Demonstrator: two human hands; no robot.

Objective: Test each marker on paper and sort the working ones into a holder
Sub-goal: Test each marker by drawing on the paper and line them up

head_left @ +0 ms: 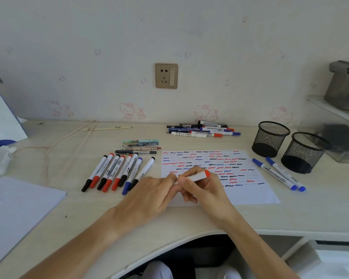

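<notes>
Both hands meet over the paper (248, 190): right hand (205, 185) grips the red marker (197, 176), left hand (155, 190) pinches its near end, likely uncapping. Holders (270, 137) sit empty alongside.

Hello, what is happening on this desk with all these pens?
A person is testing markers. Both hands hold one red marker over the test paper, which is already covered with red, blue and black squiggles: the right hand grips the barrel, and the left hand pinches its near end. A row of markers lies left of the paper, and two blue markers lie to its right. The two mesh holders look empty.
</notes>
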